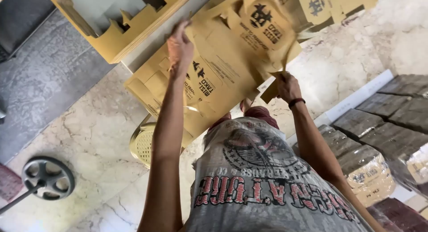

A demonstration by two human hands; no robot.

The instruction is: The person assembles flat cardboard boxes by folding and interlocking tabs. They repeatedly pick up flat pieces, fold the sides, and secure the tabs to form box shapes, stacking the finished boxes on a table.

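I see my left hand [179, 48] stretched out flat, fingers open, palm pressed on a printed cardboard blank [218, 80] that lies unfolded ahead of me. My right hand [287, 87] is closed on a small flap [270, 93] at the edge of another blank [267, 24], which is bent up and overlaps the first one just between both hands. A dark band [296, 102] sits on the right wrist. Beyond the left hand stands a stack of cut blanks [120, 31], on the white surface [147, 51]. Below the left forearm I make out a pale plastic basket [143, 145] on the marble floor [89, 138]. To the right of my right arm lie wrapped bundles [370, 169].
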